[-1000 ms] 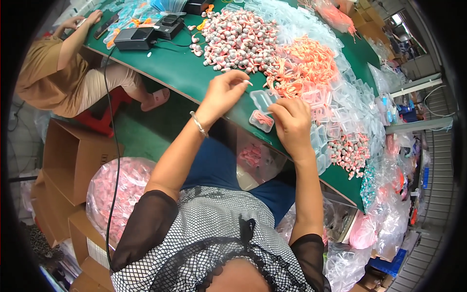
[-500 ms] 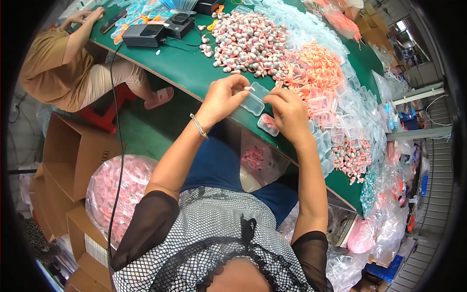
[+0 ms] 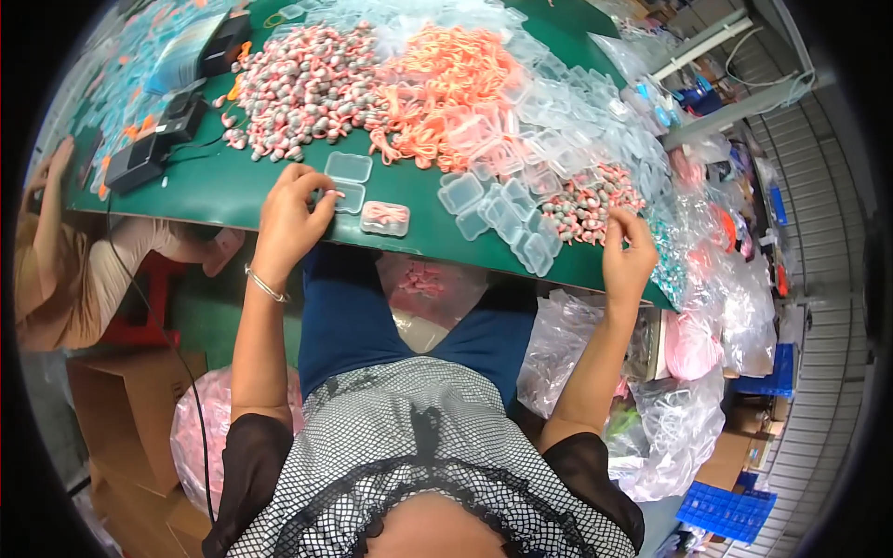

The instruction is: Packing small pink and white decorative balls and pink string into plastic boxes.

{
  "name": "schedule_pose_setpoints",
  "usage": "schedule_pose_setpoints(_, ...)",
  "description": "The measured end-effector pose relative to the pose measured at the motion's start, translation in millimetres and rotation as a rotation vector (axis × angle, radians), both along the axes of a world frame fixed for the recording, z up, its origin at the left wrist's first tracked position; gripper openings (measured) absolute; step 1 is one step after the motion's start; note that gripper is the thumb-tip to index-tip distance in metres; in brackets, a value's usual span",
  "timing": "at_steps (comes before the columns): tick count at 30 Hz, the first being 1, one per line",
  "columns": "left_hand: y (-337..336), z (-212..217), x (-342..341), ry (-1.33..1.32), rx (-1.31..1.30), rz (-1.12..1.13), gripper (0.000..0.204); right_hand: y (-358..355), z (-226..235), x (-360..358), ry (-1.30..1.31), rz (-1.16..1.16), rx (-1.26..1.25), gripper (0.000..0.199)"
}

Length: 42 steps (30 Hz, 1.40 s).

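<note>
My left hand (image 3: 296,212) is closed in a pinch, with the end of a small pink-and-white piece (image 3: 338,193) poking out past the fingertips. Just beside it lies a clear hinged plastic case (image 3: 349,167), opened flat on the green table. To its right sits a shut clear case (image 3: 385,218) with something pink inside. Far to the right, my right hand (image 3: 629,253) is raised at the edge of a small pile of pink-and-grey knobbed pieces (image 3: 591,206). Its thumb and fingers curl together; anything between them is too small to make out.
A big heap of pink-and-grey pieces (image 3: 302,88), orange cord loops (image 3: 456,70) and many clear cases (image 3: 512,223) cover the green table (image 3: 209,191). Black devices (image 3: 139,166) with a cable stand at left, near another person (image 3: 51,251). Plastic bags (image 3: 730,316) crowd the right.
My right hand has left the cases and moved right to the small pile. My left hand stays by the open case, still pinching. The whole view has turned to the right.
</note>
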<state>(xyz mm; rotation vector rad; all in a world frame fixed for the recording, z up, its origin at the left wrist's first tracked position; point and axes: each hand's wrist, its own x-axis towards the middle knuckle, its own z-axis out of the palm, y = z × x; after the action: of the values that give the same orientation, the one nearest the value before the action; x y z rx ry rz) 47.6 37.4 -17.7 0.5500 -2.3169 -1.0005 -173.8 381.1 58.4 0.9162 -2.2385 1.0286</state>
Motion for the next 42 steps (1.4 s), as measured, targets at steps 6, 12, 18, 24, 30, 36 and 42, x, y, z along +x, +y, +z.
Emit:
schedule_pose_setpoints(6,9.8,1.0,-5.1,-0.046,-0.065,0.108,0.010,24.2,-47.4,-4.0,-0.158,-0.028,0.286,0.021)
schedule_pose_setpoints(12,10.2,-5.0,-5.3,0.022,-0.137,0.118,0.010,13.2,-53.8,-5.5,-0.197,-0.038,0.297,0.021)
schedule_pose_setpoints(18,8.1,-3.3,-2.3,0.062,-0.075,0.081,0.017,22.2,-62.3,-13.4,-0.478,-0.076,-0.022,0.016)
schedule_pose_setpoints(24,-0.2,-4.3,10.4,0.035,-0.135,-0.027,0.037,-15.7,-23.6,32.1,-0.669,0.218,-0.244,0.013)
schedule_pose_setpoints(30,1.7,0.2,8.2,-0.002,-0.152,-0.056,0.037,-124.8,-14.3,88.4,-0.715,0.676,-0.158,0.016)
schedule_pose_setpoints(36,9.1,-7.9,4.3,0.039,-0.210,0.092,0.036,-211.4,-36.3,90.8,-0.452,0.743,0.131,0.013)
schedule_pose_setpoints(42,10.6,-11.2,2.6,0.079,-0.214,0.157,0.038,-230.6,-58.6,87.0,0.045,0.529,0.332,0.011)
